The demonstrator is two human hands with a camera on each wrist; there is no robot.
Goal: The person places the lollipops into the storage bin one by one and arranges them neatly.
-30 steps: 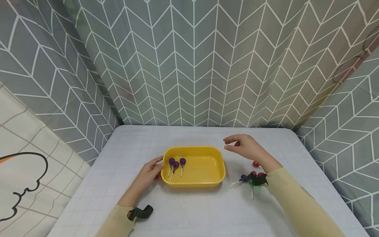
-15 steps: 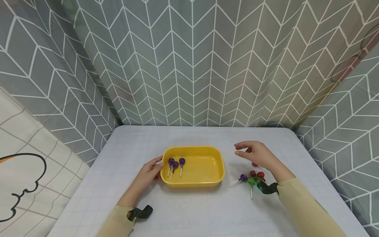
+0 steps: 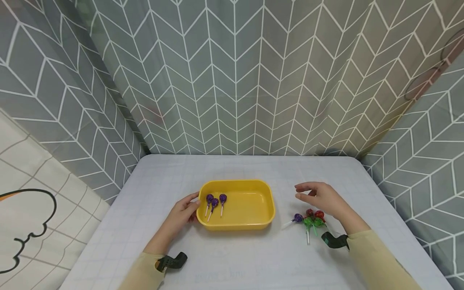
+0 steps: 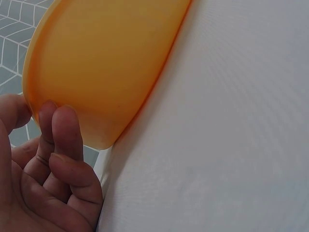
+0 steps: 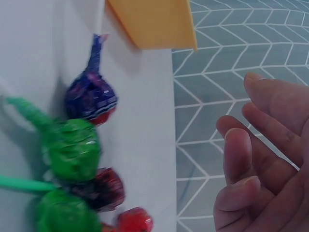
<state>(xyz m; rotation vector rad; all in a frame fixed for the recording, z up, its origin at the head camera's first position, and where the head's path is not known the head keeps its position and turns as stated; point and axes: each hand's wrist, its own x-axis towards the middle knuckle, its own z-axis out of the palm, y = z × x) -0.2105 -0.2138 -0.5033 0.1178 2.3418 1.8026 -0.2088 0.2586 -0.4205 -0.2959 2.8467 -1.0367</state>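
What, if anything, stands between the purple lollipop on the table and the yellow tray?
Nothing visible stands between the purple lollipop and the yellow tray, apart from the tray's own raised right-hand wall.

Your desk (image 3: 235, 257) has a pale, faintly gridded top with rounded far corners. Behind it you face a grey curtain (image 3: 224, 80) with white chevrons; matching hangings (image 3: 61, 80) flank both its sides. Left of the desk you have a white gridded cloth (image 3: 29, 225). Beyond its far right corner, a reddish strip (image 3: 440, 78) looks too blurred to identify.
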